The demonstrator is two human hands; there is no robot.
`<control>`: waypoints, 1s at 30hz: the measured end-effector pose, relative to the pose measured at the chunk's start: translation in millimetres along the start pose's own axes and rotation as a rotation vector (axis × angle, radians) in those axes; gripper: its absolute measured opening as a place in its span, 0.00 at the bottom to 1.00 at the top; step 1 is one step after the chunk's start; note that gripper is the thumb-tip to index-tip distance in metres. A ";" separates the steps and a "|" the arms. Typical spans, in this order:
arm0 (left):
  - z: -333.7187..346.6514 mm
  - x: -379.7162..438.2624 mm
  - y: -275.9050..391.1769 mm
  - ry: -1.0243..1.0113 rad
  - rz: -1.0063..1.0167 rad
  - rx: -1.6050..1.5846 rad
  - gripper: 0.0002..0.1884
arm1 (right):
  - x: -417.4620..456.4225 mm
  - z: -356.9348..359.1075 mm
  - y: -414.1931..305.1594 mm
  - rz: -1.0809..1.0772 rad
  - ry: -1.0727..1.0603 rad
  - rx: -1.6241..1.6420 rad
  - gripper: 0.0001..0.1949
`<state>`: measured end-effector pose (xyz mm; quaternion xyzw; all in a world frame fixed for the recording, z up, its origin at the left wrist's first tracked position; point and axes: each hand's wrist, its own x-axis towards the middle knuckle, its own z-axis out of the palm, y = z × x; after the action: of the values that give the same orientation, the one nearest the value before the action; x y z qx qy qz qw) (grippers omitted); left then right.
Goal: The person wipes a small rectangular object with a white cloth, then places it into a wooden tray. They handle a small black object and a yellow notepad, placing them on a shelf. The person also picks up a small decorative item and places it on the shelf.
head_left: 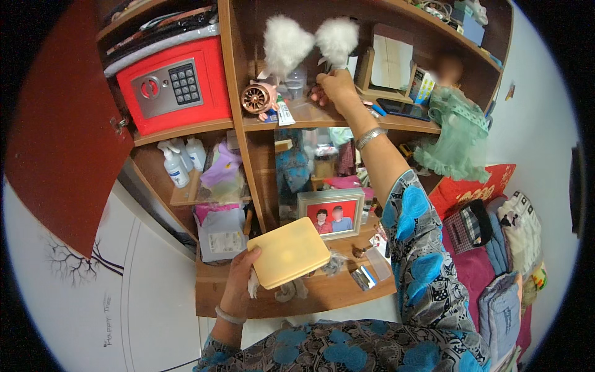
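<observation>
My left hand (240, 271) grips the left edge of a flat yellow plastic box (289, 252), its lid closed, above the wooden desktop. My right hand (335, 88) reaches onto the upper shelf, fingers curled just below a white fluffy ball (337, 41); whether it holds something is hidden. Left of it are a second white fluffy piece (287, 45), a clear plastic cup (294, 84), a pink handheld fan (258, 98) and a white tube (284, 113). To its right stands a wooden-framed tabletop mirror (392, 58).
A framed photo (330, 213) stands on the desktop (320, 297) near crumpled plastic (334, 263) and a small blue-white box (364, 278). A red safe (172, 86), spray bottles (175, 165) and an open red cabinet door (65, 116) are left. A phone (402, 109), doll's green dress (458, 125) and folded clothes (501, 302) lie right.
</observation>
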<state>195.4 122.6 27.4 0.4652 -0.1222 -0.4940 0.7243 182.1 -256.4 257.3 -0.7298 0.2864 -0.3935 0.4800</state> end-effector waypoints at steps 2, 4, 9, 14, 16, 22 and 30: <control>-2.0 -1.7 3.2 0.010 0.000 0.000 0.21 | -2.6 5.5 -3.4 0.027 -0.010 -0.017 0.08; -12.2 -5.7 4.4 0.029 0.027 -0.008 0.21 | -0.8 24.2 -5.6 0.055 -0.044 0.011 0.08; 5.2 5.1 -3.2 -0.022 0.029 -0.047 0.21 | 66.2 -33.2 32.0 -0.577 0.069 -0.627 0.12; 7.2 3.9 1.9 -0.025 -0.001 -0.021 0.19 | 1.5 -57.6 -30.5 -0.725 0.076 -1.072 0.14; 7.6 9.5 -1.4 -0.070 0.007 -0.040 0.19 | -40.3 -78.4 -48.6 -0.760 0.075 -1.307 0.15; 21.0 -8.3 43.5 -0.006 0.152 -0.037 0.16 | -173.0 -111.2 -7.2 -0.833 0.121 -1.374 0.13; 125.6 7.7 122.1 -0.202 0.453 0.241 0.18 | -236.9 -172.4 91.1 -0.540 -0.168 -0.632 0.06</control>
<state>192.7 56.4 189.7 0.4571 -0.3527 -0.3450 0.7400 -92.7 -184.0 141.6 -0.9196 0.1514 -0.3370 0.1340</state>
